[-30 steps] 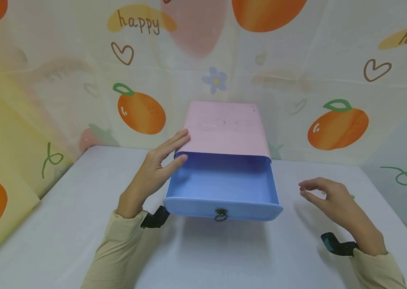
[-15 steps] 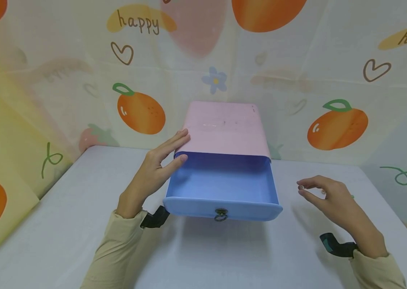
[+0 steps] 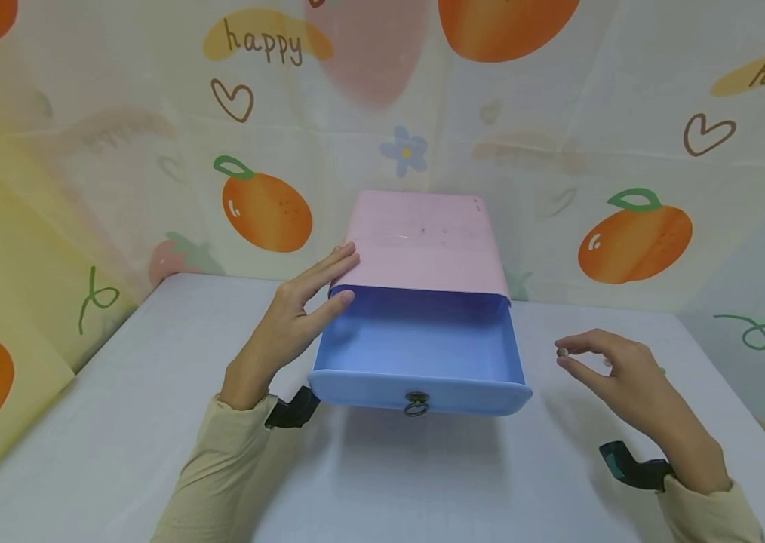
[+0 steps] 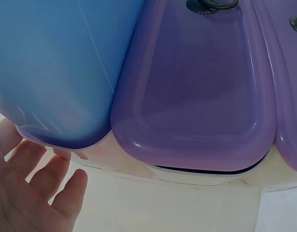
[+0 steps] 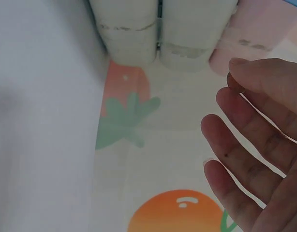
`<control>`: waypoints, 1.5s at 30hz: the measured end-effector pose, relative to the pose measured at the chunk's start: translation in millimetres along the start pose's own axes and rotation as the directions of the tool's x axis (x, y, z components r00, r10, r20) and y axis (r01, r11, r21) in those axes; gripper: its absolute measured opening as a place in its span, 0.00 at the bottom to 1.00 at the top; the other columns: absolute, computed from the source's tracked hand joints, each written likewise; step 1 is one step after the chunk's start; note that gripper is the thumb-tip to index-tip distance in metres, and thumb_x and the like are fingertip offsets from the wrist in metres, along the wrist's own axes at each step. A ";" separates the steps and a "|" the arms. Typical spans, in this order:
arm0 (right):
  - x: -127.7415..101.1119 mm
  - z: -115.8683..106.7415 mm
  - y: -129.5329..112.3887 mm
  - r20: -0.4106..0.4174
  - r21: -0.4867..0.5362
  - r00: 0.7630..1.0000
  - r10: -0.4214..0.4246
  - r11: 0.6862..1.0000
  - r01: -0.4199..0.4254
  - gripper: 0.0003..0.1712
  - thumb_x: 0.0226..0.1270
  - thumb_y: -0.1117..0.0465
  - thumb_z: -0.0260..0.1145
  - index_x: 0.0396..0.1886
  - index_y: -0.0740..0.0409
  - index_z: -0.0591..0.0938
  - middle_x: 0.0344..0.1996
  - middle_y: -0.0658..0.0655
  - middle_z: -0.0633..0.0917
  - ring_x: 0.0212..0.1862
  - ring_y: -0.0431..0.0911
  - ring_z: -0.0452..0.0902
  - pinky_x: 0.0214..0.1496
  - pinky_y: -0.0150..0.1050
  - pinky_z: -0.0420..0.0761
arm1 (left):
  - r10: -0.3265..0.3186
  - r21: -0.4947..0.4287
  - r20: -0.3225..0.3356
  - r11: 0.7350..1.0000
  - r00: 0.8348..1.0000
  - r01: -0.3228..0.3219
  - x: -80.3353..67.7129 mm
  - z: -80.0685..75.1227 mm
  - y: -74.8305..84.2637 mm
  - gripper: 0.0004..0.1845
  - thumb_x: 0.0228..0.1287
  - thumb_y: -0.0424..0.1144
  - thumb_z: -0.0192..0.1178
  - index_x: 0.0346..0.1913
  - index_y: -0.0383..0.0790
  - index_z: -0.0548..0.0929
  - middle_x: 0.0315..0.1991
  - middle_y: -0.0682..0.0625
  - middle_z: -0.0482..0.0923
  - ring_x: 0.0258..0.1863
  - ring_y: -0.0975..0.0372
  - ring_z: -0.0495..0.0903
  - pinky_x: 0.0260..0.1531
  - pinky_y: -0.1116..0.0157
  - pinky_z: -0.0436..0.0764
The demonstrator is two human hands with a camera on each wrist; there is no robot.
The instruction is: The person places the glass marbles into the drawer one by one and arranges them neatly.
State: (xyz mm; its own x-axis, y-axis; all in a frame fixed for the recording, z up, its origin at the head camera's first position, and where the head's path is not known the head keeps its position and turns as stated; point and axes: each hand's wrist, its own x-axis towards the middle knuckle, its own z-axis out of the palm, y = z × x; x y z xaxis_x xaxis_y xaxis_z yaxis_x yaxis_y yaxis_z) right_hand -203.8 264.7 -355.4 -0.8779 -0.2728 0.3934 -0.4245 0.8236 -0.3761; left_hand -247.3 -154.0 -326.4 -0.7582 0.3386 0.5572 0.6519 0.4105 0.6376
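Observation:
My left hand rests with extended fingers on the left front edge of a pink drawer cabinet. Its light blue top drawer is pulled out, and the visible inside is bare. A dark ring pull hangs on the drawer front. In the left wrist view, purple drawers sit beneath the blue one, pushed in. To the right of the cabinet, my right hand pinches a small round brownish object between thumb and index finger, held above the table. Its kind is unclear.
The cabinet stands on a white table, near the back edge. Behind it hangs a cloth backdrop printed with oranges, hearts and lettering. White table surface lies on both sides of the cabinet and in front.
My right hand has shifted slightly left, and the small round object has turned between thumb and finger, now showing a paler face. The left hand and the drawer have stayed put.

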 end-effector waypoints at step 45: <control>-0.6 -5.7 -30.7 -0.217 -0.058 0.958 -0.190 0.982 0.181 0.21 0.47 0.69 0.78 0.44 0.53 0.87 0.37 0.48 0.90 0.41 0.32 0.81 0.45 0.13 0.72 | 0.013 -0.034 -0.002 0.999 1.000 -0.013 -0.8 1.2 -0.8 0.27 0.70 0.35 0.58 0.71 0.44 0.71 0.75 0.54 0.64 0.77 0.64 0.58 0.75 0.52 0.61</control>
State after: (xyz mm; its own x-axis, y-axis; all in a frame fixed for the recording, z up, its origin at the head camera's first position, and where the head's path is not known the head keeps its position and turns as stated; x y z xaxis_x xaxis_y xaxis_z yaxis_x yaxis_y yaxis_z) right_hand -189.0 242.5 -339.3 -0.7122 -0.3096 0.6300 -0.5630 0.7879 -0.2493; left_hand -247.2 -153.6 -328.0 -0.7499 0.3421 0.5662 0.6615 0.3776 0.6480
